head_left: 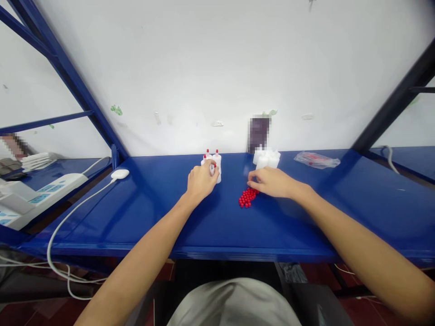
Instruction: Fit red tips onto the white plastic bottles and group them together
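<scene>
On the blue table [142, 213], my left hand [200, 181] is closed around a small white bottle with a red cap [216, 173], set among a few capped white bottles [212, 159] near the wall. My right hand [272, 182] rests curled at the far edge of a pile of several small red caps [247, 198]; its fingertips pinch toward the caps, and what they hold is hidden. Just behind that hand stands a cluster of uncapped white bottles [267, 158].
A clear plastic bag with red bits [316, 160] lies at the back right. A white puck on a cable [119, 174] sits at the table's left end, beside power strips [41, 194]. Blue frame posts [74, 86] slant up on both sides.
</scene>
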Action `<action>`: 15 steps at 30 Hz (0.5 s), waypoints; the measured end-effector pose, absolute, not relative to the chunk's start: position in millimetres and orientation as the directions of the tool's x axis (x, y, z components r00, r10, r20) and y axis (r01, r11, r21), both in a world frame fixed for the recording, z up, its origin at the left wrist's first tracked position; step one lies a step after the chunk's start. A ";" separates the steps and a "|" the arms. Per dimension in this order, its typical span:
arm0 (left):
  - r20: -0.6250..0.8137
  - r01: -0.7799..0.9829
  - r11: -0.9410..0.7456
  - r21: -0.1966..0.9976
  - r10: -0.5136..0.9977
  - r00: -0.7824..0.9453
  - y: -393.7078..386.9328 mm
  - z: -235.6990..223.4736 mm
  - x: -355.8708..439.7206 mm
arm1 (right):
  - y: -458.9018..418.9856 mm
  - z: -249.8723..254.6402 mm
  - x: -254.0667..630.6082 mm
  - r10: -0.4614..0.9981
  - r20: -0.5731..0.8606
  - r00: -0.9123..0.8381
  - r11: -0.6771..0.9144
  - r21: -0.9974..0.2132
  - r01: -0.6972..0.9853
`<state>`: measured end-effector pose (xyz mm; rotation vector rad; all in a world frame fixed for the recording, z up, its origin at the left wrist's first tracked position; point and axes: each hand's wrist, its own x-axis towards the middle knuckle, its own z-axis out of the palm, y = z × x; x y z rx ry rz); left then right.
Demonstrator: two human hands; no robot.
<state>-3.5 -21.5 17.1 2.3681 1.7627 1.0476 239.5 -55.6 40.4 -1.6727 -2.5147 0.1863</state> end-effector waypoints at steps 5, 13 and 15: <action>0.523 0.717 -0.622 0.315 0.744 0.416 -28.2 14.7 0.5 | -56.2 43.4 241.4 0.907 0.050 -0.419 0.420 -0.202 0.885; 0.285 0.384 -0.876 0.291 0.462 0.840 -25.3 0.7 22.5 | -36.8 44.9 259.3 0.816 0.578 0.007 0.383 -0.549 0.743; 0.262 0.383 -0.874 0.300 0.462 0.847 -22.8 -0.8 25.1 | -25.6 39.7 268.4 0.799 0.598 0.059 0.374 -0.573 0.729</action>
